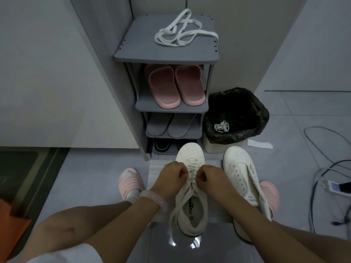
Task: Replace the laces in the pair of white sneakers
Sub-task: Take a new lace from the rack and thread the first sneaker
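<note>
Left grip [171, 176] and right grip [208, 177] curled (fingers pinching).

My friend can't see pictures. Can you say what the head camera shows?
Both hands, left hand and right hand, pinch the lace on a white sneaker. The other sneaker, unlaced, sits beside it; a spare lace lies atop the shoe rack.

Laced sneaker [191, 188] is showing a matt, off-white, leather-like upper; flat woven cloth lace [187, 211] is looking soft. Spare lace [182, 29] is lying on a shoe rack [133, 33] that's reading as smooth matt grey plastic. Pink slippers [174, 86] are looking rubbery, matt. Bin liner [237, 109] is showing crinkled glossy black plastic. Floor tile [303, 118] is looking smooth, slightly reflective.
</note>
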The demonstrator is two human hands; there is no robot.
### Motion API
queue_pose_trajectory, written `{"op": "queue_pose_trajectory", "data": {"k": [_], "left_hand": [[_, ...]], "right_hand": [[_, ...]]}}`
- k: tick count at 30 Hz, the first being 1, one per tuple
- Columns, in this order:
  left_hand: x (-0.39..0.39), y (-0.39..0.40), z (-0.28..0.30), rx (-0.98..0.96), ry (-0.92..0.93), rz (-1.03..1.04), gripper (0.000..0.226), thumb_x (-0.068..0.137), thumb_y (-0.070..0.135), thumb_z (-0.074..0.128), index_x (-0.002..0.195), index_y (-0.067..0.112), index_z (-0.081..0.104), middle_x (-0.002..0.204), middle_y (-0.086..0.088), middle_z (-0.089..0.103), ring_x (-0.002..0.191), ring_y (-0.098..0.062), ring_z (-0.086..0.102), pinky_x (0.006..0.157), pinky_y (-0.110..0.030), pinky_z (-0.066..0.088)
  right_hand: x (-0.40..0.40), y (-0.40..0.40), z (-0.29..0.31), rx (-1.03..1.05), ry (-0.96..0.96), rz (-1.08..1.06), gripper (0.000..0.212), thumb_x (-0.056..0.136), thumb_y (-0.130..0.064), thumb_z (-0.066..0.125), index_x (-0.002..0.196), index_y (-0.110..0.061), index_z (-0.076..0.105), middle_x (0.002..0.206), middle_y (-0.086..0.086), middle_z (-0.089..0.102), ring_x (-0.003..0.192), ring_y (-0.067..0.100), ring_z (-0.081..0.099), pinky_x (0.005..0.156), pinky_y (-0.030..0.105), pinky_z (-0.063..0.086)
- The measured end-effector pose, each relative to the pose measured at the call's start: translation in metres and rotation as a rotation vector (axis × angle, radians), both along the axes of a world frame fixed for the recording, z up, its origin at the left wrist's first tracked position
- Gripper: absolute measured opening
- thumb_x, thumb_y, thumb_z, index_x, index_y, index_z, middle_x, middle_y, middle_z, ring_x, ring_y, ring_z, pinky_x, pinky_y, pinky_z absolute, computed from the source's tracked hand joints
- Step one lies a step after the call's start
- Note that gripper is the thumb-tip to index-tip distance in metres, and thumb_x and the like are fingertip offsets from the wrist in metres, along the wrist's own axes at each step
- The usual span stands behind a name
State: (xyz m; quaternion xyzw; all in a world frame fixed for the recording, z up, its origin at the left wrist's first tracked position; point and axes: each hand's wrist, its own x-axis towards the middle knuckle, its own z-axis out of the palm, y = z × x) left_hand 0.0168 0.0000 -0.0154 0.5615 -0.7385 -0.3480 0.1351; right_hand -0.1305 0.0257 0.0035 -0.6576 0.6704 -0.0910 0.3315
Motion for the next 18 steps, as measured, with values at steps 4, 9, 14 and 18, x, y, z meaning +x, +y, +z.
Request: {"op": "queue_pose_trajectory", "data": {"k": [4, 9, 14, 18], "left_hand": [[-0.003, 0.002, 0.000, -0.028, -0.035, -0.030, 0.009, 0.089, 0.007, 0.047, 0.081, 0.010, 0.051, 0.080, -0.001, 0.049, 0.078, -0.013, 0.042, 0.066, -0.019, 0.029], [-0.001, 0.002, 0.000, 0.028, 0.008, 0.056, 0.026, 0.089, 0.006, 0.046, 0.069, 0.018, 0.036, 0.067, 0.006, 0.041, 0.068, -0.014, 0.043, 0.054, -0.020, 0.027], [-0.001, 0.001, -0.001, 0.052, 0.045, 0.071, 0.012, 0.091, 0.008, 0.045, 0.080, 0.010, 0.042, 0.071, -0.001, 0.049, 0.065, -0.015, 0.046, 0.052, -0.020, 0.032], [0.006, -0.005, 0.000, 0.135, 0.149, 0.064, 0.014, 0.091, 0.005, 0.047, 0.080, 0.013, 0.050, 0.071, 0.001, 0.056, 0.064, -0.011, 0.054, 0.059, -0.012, 0.043]], "right_hand": [[0.001, 0.002, -0.001, -0.065, 0.040, 0.033, 0.006, 0.090, -0.013, 0.048, 0.087, -0.009, 0.051, 0.090, 0.005, 0.052, 0.079, 0.017, 0.049, 0.072, 0.027, 0.041], [-0.005, 0.001, -0.002, -0.077, 0.048, 0.002, 0.007, 0.090, -0.014, 0.046, 0.087, -0.008, 0.045, 0.074, 0.004, 0.049, 0.069, 0.020, 0.050, 0.060, 0.029, 0.036], [-0.006, 0.001, -0.007, -0.106, 0.053, 0.015, 0.010, 0.094, -0.017, 0.042, 0.087, -0.011, 0.039, 0.063, -0.004, 0.040, 0.062, 0.018, 0.046, 0.056, 0.028, 0.033], [-0.014, -0.002, -0.003, -0.081, -0.082, -0.021, 0.008, 0.093, -0.018, 0.050, 0.095, -0.012, 0.055, 0.072, 0.002, 0.061, 0.063, 0.016, 0.056, 0.058, 0.025, 0.043]]}}
